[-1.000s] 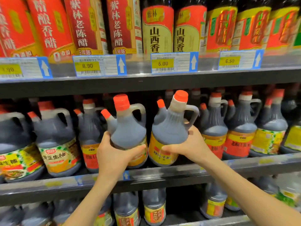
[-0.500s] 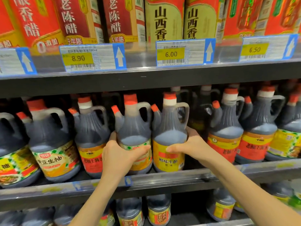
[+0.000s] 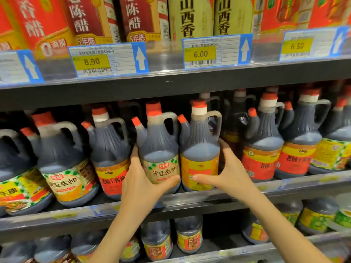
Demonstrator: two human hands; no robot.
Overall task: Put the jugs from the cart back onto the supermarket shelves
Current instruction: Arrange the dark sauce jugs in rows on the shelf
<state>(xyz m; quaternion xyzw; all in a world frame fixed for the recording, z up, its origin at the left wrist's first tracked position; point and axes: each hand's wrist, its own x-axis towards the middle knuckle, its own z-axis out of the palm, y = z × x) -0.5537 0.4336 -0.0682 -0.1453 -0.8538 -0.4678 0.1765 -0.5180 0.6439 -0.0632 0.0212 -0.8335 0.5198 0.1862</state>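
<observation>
Two dark soy-sauce jugs with red caps stand upright side by side on the middle shelf (image 3: 190, 204). My left hand (image 3: 140, 185) wraps the lower body of the left jug (image 3: 159, 147), which has a green-checked beige label. My right hand (image 3: 228, 173) grips the right side of the right jug (image 3: 199, 149), which has a yellow and orange label. Both jugs sit at the shelf's front edge, touching each other. The cart is out of view.
Similar jugs fill the middle shelf on both sides (image 3: 108, 149) (image 3: 264, 145). The top shelf holds tall vinegar bottles (image 3: 188, 18) behind price tags (image 3: 108, 59). More jugs stand on the lower shelf (image 3: 155, 240).
Both jugs went from tilted and lifted to standing upright on the middle shelf. My hands followed them in and the camera moved closer.
</observation>
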